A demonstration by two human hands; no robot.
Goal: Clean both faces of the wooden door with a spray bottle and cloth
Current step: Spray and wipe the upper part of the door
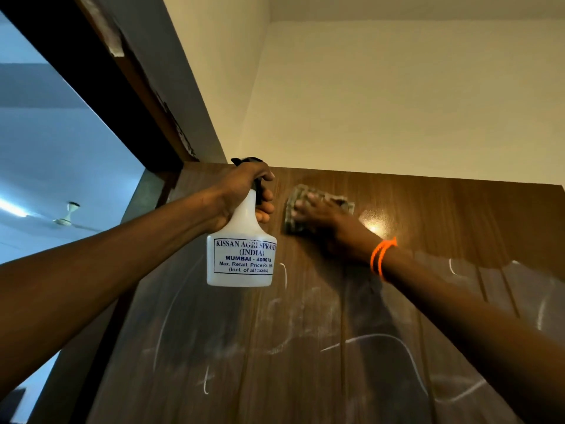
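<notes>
The wooden door [443, 228] fills the lower half of the head view, seen from below, with white chalk-like marks and smears across its lower part. My left hand [244, 191] grips the neck and black trigger of a white spray bottle [241, 255], held up near the door's top left corner. To its right, my right hand [324, 218] presses a greyish cloth [298, 194] flat against the door just under its top edge. The cloth and hand are blurred. An orange band circles my right wrist.
The dark door frame [101, 87] runs diagonally at upper left. Beyond it lies another room with a ceiling fan [68, 217]. A cream wall [397, 96] and ceiling rise above the door. A light glare [376, 224] shines on the wood beside the cloth.
</notes>
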